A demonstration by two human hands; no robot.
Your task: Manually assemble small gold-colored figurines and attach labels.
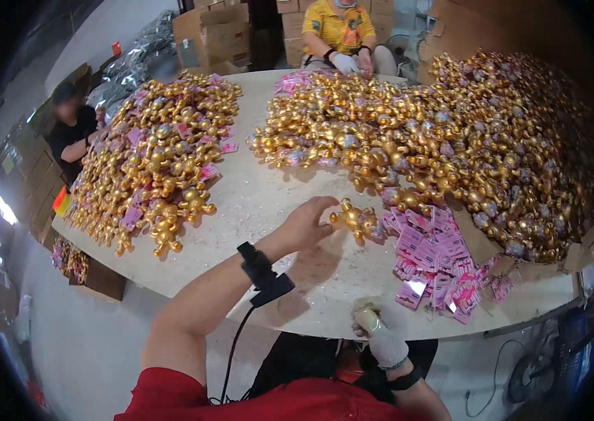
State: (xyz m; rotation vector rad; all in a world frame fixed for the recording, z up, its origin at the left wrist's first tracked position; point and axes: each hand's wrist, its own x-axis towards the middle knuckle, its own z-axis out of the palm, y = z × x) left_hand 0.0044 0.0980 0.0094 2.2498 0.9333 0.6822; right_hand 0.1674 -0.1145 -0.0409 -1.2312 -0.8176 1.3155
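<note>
My bare left hand (311,222) is over the middle of the table, thumb and fingers closed around one limb of a shiny gold bear-shaped figurine (357,220). A shadow falls on the tabletop below that hand. My right hand (379,335), in a pale glove, is at the table's near edge with its fingers curled. Something yellowish-green shows at its fingertips, too unclear to name. To the right of the figurine lies a loose heap of pink printed cards (431,254), between the two hands and the large gold pile.
Gold figurines form a big pile (409,133) at the back and right, with another pile (163,158) on the left. Cardboard (476,235) borders the right pile. Two people sit across: one in a yellow shirt (339,31), one in black (76,130). Glittery bits dot the white tabletop (241,203).
</note>
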